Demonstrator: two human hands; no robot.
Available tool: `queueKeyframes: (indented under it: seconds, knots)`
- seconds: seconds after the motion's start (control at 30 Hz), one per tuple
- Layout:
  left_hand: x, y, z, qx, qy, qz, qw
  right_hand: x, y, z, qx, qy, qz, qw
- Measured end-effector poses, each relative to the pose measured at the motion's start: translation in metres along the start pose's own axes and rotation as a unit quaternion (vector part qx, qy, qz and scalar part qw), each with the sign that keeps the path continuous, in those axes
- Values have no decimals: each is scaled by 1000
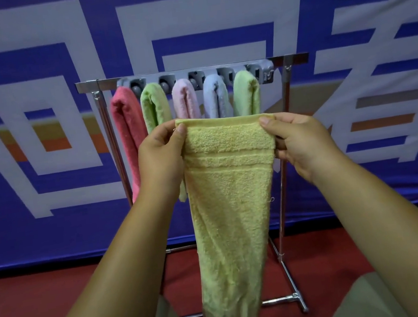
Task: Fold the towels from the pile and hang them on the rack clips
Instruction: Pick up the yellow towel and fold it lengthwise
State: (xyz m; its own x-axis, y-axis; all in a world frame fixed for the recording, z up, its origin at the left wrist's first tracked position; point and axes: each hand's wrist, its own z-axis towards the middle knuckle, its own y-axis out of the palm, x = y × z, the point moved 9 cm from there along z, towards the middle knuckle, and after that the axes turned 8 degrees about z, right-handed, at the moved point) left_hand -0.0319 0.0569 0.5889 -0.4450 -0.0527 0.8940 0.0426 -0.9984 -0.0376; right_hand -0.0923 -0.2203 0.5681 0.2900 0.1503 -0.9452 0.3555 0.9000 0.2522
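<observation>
Hands up front, both on one yellow towel (pixel 232 208). Left hand (pixel 160 157) pinches the top left corner, thumb over the hem, fingers curled behind the cloth. Right hand (pixel 297 137) pinches the top right corner the same way, thumb on front, fingers tucked behind. Towel is stretched flat between the two hands at the top edge and hangs straight down, narrowing toward the bottom, lower end near the frame's bottom edge between the person's knees. Metal rack (pixel 293 58) stands just behind the towel on red floor (pixel 61 300). Grey clip bar (pixel 266 69) runs under the top rail. Five folded towels hang from it side by side: red towel (pixel 129 132), green towel (pixel 155 106), pink towel (pixel 185 100), pale blue towel (pixel 216 95), second green towel (pixel 247 93). Blue banner (pixel 28 63) with big white characters fills the background.
</observation>
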Motion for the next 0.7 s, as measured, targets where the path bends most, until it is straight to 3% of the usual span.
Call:
queueKeyframes:
  seconds: [0.13, 0.3, 0.4, 0.53, 0.7]
  knots:
    - [-18, 2, 0, 26, -42, 23, 999, 13, -4, 3, 51, 26, -16, 998]
    - [-91, 15, -13, 12, -243, -16, 970, 63, 2, -5, 91, 129, -43, 987]
    - [-113, 26, -30, -14, -300, -73, 951, 86, -2, -11, 115, 147, -42, 981]
    - [-122, 42, -48, -57, -327, -136, 933, 96, -6, -16, 139, 132, -63, 979]
    - [-109, 61, -65, -82, -288, -156, 941, 84, 14, -33, 122, 52, -121, 984]
